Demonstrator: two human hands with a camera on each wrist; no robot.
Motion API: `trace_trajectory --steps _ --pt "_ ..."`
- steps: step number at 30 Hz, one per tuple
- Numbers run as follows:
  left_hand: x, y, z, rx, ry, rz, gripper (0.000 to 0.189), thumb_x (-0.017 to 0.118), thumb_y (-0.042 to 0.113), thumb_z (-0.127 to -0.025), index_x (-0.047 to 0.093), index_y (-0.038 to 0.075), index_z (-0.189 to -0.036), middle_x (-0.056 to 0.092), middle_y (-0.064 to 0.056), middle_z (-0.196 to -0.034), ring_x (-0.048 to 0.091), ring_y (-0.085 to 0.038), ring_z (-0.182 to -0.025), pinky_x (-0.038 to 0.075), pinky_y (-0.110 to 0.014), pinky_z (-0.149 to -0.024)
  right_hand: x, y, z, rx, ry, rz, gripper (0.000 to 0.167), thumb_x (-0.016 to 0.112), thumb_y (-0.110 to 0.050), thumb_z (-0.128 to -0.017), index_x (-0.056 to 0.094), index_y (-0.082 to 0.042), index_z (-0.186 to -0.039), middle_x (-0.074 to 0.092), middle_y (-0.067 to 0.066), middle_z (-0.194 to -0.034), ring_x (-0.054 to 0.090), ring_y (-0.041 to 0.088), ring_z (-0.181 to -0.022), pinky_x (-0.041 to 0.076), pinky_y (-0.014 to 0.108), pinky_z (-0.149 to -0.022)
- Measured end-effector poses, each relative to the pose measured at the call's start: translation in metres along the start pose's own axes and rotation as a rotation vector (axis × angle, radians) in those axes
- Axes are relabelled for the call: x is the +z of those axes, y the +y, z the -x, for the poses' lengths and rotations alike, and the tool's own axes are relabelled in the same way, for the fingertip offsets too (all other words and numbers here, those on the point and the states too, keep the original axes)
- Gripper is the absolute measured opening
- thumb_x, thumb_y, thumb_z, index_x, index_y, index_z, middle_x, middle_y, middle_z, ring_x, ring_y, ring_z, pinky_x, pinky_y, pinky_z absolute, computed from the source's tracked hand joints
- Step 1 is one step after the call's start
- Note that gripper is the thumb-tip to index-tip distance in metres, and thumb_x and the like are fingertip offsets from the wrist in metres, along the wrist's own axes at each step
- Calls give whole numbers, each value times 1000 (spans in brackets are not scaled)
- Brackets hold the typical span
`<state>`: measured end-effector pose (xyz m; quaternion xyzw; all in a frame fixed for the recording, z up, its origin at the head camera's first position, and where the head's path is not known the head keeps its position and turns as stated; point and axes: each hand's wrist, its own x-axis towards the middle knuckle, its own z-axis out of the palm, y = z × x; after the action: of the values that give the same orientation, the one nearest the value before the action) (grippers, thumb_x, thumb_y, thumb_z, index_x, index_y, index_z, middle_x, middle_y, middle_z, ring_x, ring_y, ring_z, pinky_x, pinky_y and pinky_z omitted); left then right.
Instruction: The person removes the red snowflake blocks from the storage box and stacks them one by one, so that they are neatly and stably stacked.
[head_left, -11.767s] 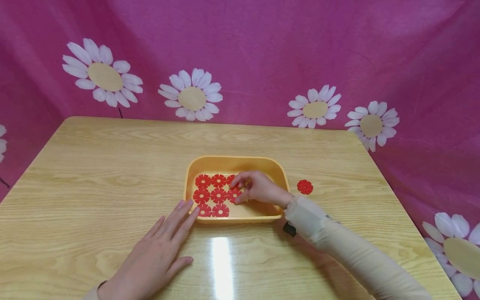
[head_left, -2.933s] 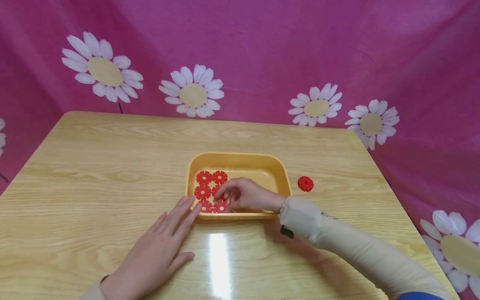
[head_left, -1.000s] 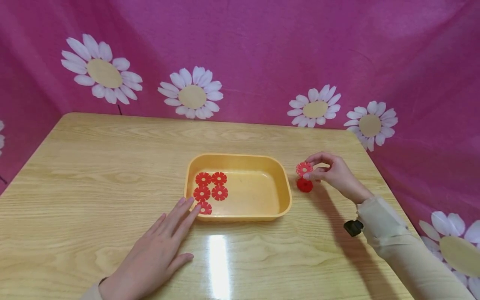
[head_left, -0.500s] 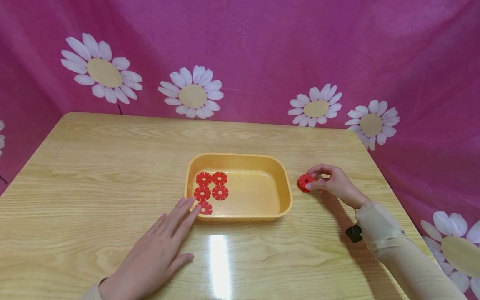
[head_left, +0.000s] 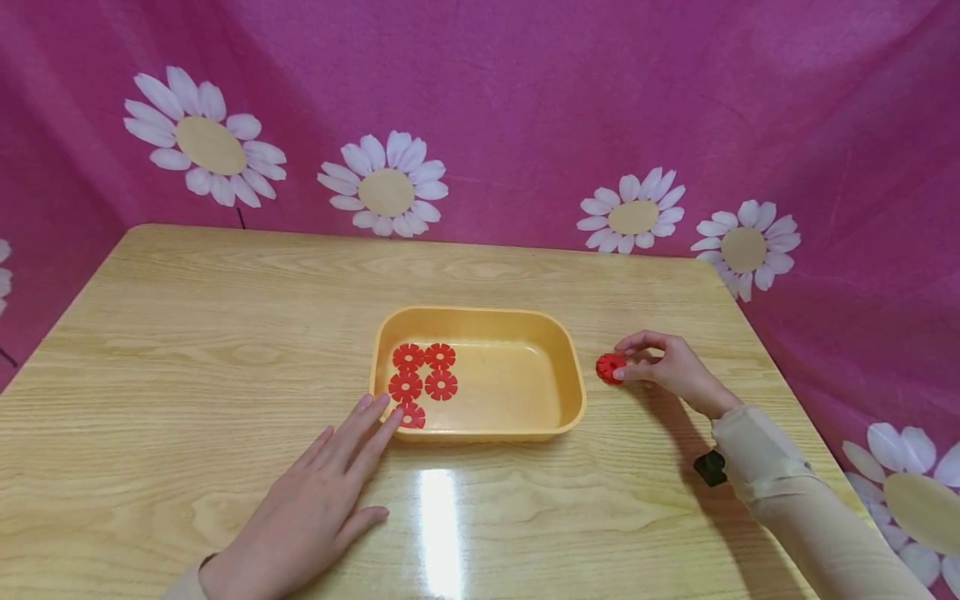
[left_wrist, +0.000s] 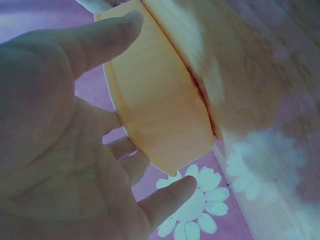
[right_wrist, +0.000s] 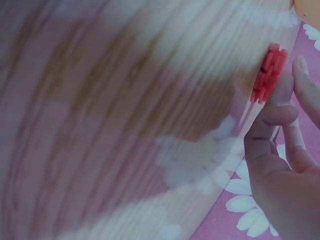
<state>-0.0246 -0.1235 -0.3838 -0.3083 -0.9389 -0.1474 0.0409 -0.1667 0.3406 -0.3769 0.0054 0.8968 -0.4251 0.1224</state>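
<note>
My right hand [head_left: 678,371] is at a short stack of red notched flower-shaped discs [head_left: 609,368] on the table, right of the tray. Its thumb and curled fingers close around the stack's right edge. The right wrist view shows the stack [right_wrist: 269,75] side on, fingertips against it. My left hand [head_left: 307,500] lies with straight, spread fingers at the near-left corner of a yellow plastic tray [head_left: 480,435], fingertips over its rim. Inside, several single-layer red discs [head_left: 441,385] lie flat on the left side; the left fingertips partly cover the nearest one.
A wood-grain table [head_left: 225,333] carries everything. A pink cloth with white daisies [head_left: 510,125] hangs behind and beside it. Light glares on the table [head_left: 441,533] in front of the tray. The right wrist wears a small black device [head_left: 710,468].
The tray holds fewer discs than before, and the stack has grown. My right hand went from the tray to the stack and lowered a disc onto it. My left hand stays put.
</note>
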Motion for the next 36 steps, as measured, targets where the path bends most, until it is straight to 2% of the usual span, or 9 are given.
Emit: trace_trajectory --steps 4,8,12,17,20,27,32,36 --pt "1 0 0 -1 2 2 95 71 39 -88 14 14 -159 10 -4 -164 7 -21 -150 32 -53 -111 -4 -3 1 7 0 10 46 78 -17 -85 60 1 -124 58 20 -121 56 21 -83 52 24 -66" --pt "1 0 0 -10 -13 4 95 72 40 -88 14 14 -159 10 -5 -164 6 -21 -150 31 -53 -112 -7 -14 4 -22 -10 -6 47 76 -19 -87 59 1 -125 55 20 -123 62 25 -87 57 30 -76" --pt "1 0 -1 -21 -30 3 96 71 42 -88 13 14 -159 9 -4 -164 4 -21 -150 30 -52 -113 -5 -33 6 -56 -24 -34 49 77 -21 -87 57 1 -126 52 22 -123 64 31 -83 58 35 -78" --pt "0 0 -1 0 1 6 96 72 39 -87 14 13 -159 11 -5 -164 7 -22 -150 32 -53 -111 5 -61 3 -117 -32 -49 44 77 -20 -86 60 -4 -123 54 20 -121 62 32 -79 56 32 -76" --pt "0 0 -1 7 8 3 96 72 39 -88 13 13 -159 11 -5 -164 7 -22 -150 32 -53 -111 16 -77 0 -159 -58 -84 40 78 -16 -84 62 -5 -120 55 19 -117 63 28 -78 56 29 -70" --pt "0 -1 -1 12 16 2 96 73 38 -87 14 13 -159 12 -5 -164 8 -22 -150 32 -53 -111 58 -105 -5 -276 -149 -168 41 80 -4 -80 63 6 -116 57 24 -110 57 12 -69 50 23 -60" --pt "1 -1 -1 5 11 4 97 74 39 -86 15 13 -159 12 -5 -163 9 -22 -149 32 -53 -111 87 -123 -10 -304 -208 -146 38 81 -3 -79 65 5 -113 59 25 -106 56 16 -66 48 23 -59" --pt "0 0 -1 -20 -35 7 97 72 41 -87 14 14 -159 10 -5 -164 6 -22 -150 30 -53 -113 106 -132 -13 -296 -257 -150 38 80 -2 -79 65 4 -113 58 27 -108 55 15 -63 51 23 -62"
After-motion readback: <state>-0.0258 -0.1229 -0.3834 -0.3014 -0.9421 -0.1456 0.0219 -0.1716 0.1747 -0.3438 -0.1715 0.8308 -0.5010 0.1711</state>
